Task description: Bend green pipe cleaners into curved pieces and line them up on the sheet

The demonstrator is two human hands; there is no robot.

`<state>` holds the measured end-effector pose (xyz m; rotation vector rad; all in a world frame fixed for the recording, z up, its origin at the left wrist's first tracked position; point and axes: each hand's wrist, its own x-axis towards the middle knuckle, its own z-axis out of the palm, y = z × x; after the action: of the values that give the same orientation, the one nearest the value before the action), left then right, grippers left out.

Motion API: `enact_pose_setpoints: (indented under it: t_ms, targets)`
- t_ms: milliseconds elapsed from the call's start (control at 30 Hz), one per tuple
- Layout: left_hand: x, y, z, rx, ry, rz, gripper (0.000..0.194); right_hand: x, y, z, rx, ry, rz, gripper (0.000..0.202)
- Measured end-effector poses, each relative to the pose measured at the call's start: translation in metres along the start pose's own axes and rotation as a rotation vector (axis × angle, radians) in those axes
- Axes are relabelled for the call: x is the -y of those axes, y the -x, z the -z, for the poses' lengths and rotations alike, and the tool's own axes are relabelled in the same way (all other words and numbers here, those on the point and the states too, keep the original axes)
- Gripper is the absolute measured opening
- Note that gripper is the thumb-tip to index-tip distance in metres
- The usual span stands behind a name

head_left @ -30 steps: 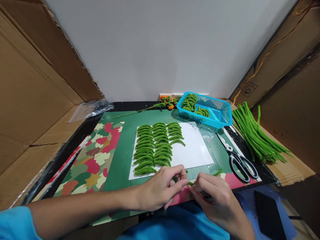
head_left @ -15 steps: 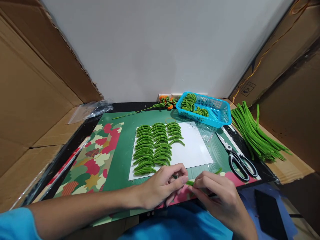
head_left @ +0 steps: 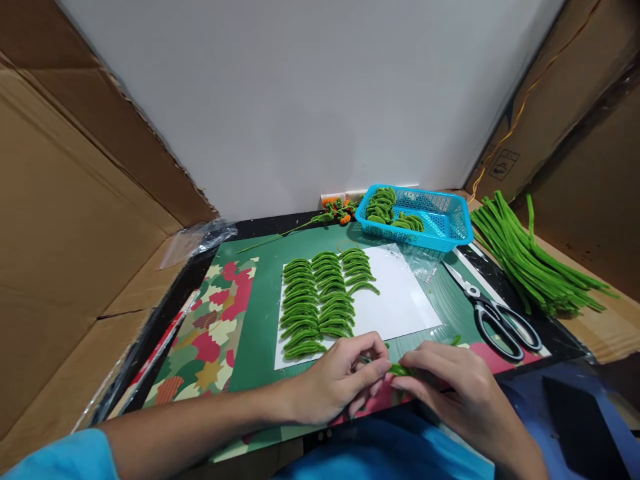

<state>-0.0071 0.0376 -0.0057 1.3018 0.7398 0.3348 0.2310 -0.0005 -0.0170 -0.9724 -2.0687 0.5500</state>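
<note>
L hand (head_left: 345,378) and R hand (head_left: 453,381) nearly meet at the mat's (head_left: 257,320) near edge, thumb and index of each pinched on a short fuzzy green stem (head_left: 400,369) that spans the small gap b/w them. Just beyond, a white sheet (head_left: 400,297) bears curved green pieces (head_left: 335,305) in 3 columns, the R one shortest. Blue basket (head_left: 435,243) behind holds more pcs. Scissors (head_left: 484,303) lie R of the sheet; stem bundle (head_left: 535,260) at far R.

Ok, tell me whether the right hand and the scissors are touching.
Apart. The head view shows it: a strip of pink pattern lies visible between the right hand and the handles of the scissors.
</note>
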Motion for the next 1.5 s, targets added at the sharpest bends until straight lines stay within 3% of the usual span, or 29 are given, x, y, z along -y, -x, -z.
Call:
enact_pose_setpoints:
  t_ms: [300, 600, 833, 1000, 1200, 1333, 1500]
  targets:
    - [-0.007, 0.002, 0.002, 0.074, -0.184, -0.028, 0.042, -0.003, -0.001, 0.002, 0.001, -0.049, 0.068, 0.023]
    - [-0.015, 0.001, 0.003, 0.088, -0.341, -0.103, 0.034, -0.008, 0.005, 0.004, 0.111, -0.072, 0.037, 0.027]
    - [-0.011, 0.001, 0.004, 0.149, -0.150, 0.001, 0.039, -0.006, 0.000, 0.004, 0.071, -0.078, 0.029, 0.029]
    - [-0.005, 0.001, 0.004, 0.116, -0.067, -0.005, 0.041, -0.009, -0.006, -0.001, 0.008, -0.096, 0.056, 0.036]
    - [0.003, 0.000, 0.005, 0.030, -0.051, 0.038, 0.046, -0.002, -0.006, -0.011, -0.048, -0.168, -0.061, 0.023]
    - [0.010, -0.001, 0.003, -0.054, 0.020, -0.021, 0.049, 0.007, -0.009, -0.013, -0.091, -0.165, -0.054, 0.008]
    - [0.007, 0.000, -0.001, -0.096, 0.044, -0.073, 0.043, 0.011, -0.007, -0.010, -0.010, -0.259, -0.154, 0.014]
